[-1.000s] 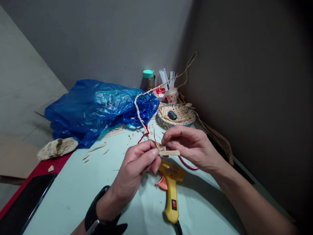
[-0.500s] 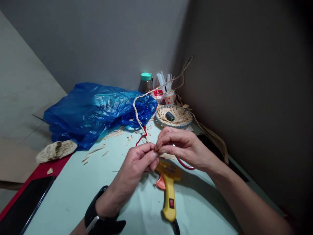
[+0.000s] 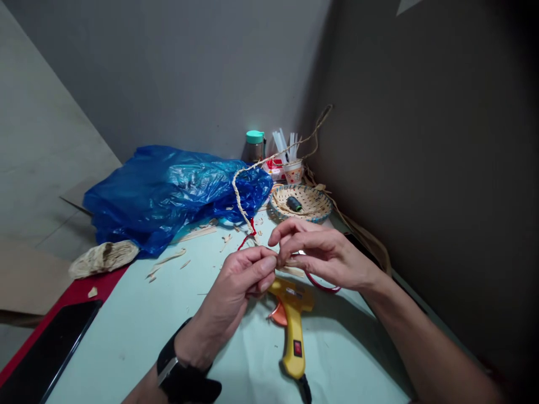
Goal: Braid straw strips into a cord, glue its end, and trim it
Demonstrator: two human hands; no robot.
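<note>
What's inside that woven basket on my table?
In the basket, a dark spool and some pale strands can be seen. Whatever is directly beneath the spool is covered, so I can't tell.

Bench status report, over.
Left grip: pinched on straw strip. Right grip: curled close beside it. Glue gun: lying just below both.

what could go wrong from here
The yellow plastic glue gun lies close by the bare left hand; if its hidden nozzle is hot, a burn seems possible. The pale braided fibre cord runs past the white sticks in the patterned paper cup, so a tug could topple the cup.
</note>
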